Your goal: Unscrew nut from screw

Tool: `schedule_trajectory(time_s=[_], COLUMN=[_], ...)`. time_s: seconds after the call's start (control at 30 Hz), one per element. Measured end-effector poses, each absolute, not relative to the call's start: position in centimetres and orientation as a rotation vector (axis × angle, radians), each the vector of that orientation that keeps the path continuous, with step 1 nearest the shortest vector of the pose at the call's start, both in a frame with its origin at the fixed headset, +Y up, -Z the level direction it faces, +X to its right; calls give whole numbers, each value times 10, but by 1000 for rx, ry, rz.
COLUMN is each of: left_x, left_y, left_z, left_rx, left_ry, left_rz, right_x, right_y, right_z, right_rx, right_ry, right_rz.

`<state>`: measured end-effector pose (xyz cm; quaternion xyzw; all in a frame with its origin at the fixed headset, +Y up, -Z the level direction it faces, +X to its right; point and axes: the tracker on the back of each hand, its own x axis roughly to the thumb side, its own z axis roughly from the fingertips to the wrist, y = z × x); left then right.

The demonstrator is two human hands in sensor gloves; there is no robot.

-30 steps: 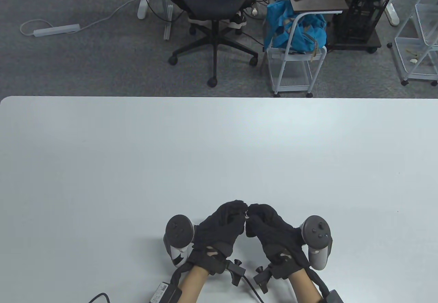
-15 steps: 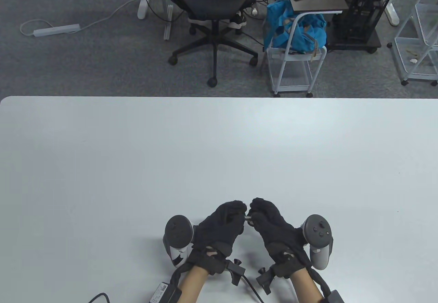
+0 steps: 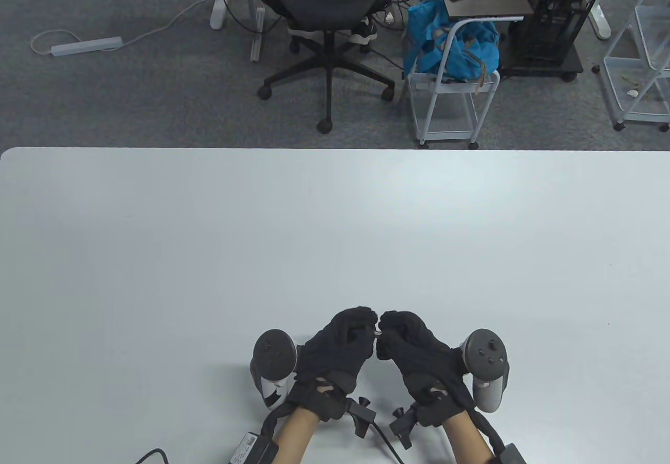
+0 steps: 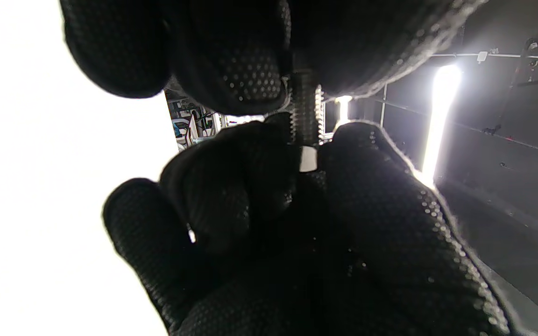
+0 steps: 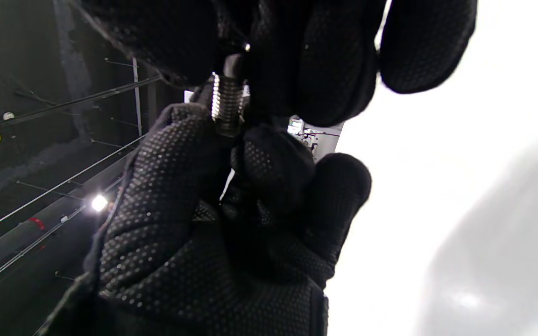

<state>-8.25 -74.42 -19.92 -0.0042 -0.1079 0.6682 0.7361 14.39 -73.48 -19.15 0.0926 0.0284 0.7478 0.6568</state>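
Note:
Both gloved hands meet low over the white table [image 3: 209, 249], near its front edge. A small threaded metal screw [image 3: 377, 332] bridges their fingertips. My left hand [image 3: 366, 325] pinches one end of the screw [image 4: 304, 112] between thumb and fingers. My right hand [image 3: 390, 328] pinches the silver nut [image 4: 307, 158] on the shaft. In the right wrist view the bare thread [image 5: 226, 105] shows between the two hands. The screw's head is hidden by the gloves.
A tracker sits on the back of each hand, left [image 3: 272, 351] and right [image 3: 487, 354]. Cables and a small box [image 3: 246, 445] lie at the front edge by the left wrist. An office chair [image 3: 327, 13] and a cart [image 3: 450, 92] stand beyond the far edge.
My right hand's fingers rolled up around the nut half a second ago, showing more of the screw, then rolled back close to the left fingertips. The left hand stayed still.

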Motion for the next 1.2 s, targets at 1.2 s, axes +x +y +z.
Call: schedule_trajectory(time_s=[1.2], left_x=[-83], left_y=[-747], left_z=[-199], left_rx=[-39], left_ry=[-221], left_rz=[1472], right_x=[144], right_y=[-731], right_z=[-189], right_rx=[191], right_ry=[-20], right_rz=[1753])
